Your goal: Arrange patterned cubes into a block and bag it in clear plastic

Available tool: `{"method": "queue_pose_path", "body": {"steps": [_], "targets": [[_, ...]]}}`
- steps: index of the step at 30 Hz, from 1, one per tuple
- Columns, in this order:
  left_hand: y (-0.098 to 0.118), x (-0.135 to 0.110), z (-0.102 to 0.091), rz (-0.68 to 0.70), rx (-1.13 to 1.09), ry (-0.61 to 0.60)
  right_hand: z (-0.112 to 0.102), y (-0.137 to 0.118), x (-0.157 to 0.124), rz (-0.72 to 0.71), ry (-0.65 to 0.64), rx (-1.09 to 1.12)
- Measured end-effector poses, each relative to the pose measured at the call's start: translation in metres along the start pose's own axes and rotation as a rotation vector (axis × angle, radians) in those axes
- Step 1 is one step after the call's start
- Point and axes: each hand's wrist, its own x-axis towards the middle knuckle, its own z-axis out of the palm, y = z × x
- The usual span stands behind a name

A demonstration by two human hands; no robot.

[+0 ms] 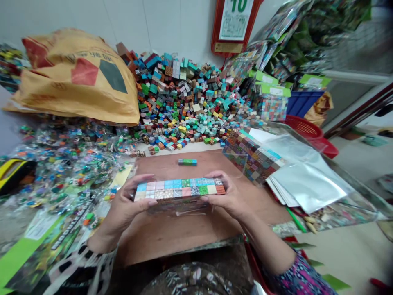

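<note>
Between my two hands is a long block of small patterned cubes (178, 188), with two rows of blue, pink, green, white and brown squares on its upper face. My left hand (127, 200) grips its left end, thumb along the near edge. My right hand (225, 194) grips the right end the same way. Some clear plastic shows just under the block's near side. Beyond it, a short strip of green, grey and blue cubes (187, 162) lies on the brown board (147, 237).
A heap of coloured cubes (190, 106) lies against the wall, beside a yellow sack (80, 78). Small bagged pieces (76, 151) spread at left. To the right are a large cube block (254, 159), clear plastic bags (310, 172) and a red basket (303, 126).
</note>
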Motion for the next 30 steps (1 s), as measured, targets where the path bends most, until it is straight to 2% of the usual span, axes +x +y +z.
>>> {"method": "queue_pose_path", "body": {"steps": [8, 13, 19, 21, 27, 30], "targets": [[0.001, 0.003, 0.000, -0.014, 0.098, -0.034, -0.005, -0.010, 0.006, 0.135, -0.033, -0.117], [0.005, 0.003, 0.000, -0.021, 0.084, -0.036, -0.011, -0.015, 0.007, 0.145, -0.050, -0.217], [0.006, 0.003, 0.000, -0.077, 0.113, -0.040, -0.024, -0.026, 0.009, 0.212, -0.282, -0.248], [0.005, 0.003, -0.001, -0.102, 0.111, -0.023, -0.026, -0.028, 0.010, 0.217, -0.310, -0.242], [0.002, 0.002, -0.001, -0.106, 0.122, 0.016, -0.023, -0.030, 0.010, 0.160, -0.311, -0.288], [-0.001, 0.000, 0.002, -0.111, 0.144, 0.048, -0.019, -0.026, 0.007, 0.166, -0.239, -0.272]]}}
